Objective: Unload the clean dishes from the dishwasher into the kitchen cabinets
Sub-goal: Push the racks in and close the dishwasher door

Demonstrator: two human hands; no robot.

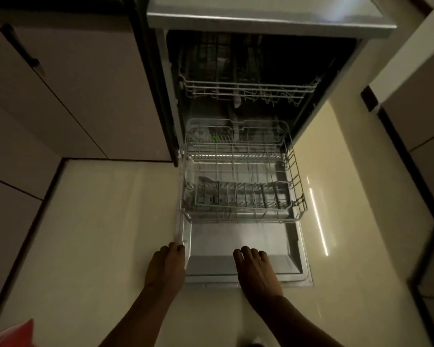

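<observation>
Dishwasher [268, 18]: straight beyond my fingertips, standing open. Its inside is dark, and I cannot make out what sits deep in it.
Cabinets [73, 83]: beyond and left of my left fingers, doors closed, cut off by the frame edge.
Floor [98, 221]: pale and glossy, open room to the left of my left fingers and to the right of my right fingers.
Door [211, 241]: folded down flat, its near edge under my wrists and its left edge at my left fingertips.
Lower rack [241, 169]: pulled out over the door, just beyond my fingertips. I see bare wire tines and a small green piece at its far end.
Upper rack [248, 90]: far beyond my fingers, pushed in. Its load is lost in shadow.
Cutlery basket [236, 194]: in the lower rack's near side. I cannot tell what is in it.
Right hand [254, 271]: fingers straight, holding nothing, over the door's inner panel. I cannot tell whether they touch it.
Left hand [164, 266]: fingers straight, holding nothing, beside the door's left edge.
Red thing [15, 334]: well behind my left fingers, cut off at the corner, unidentifiable.
</observation>
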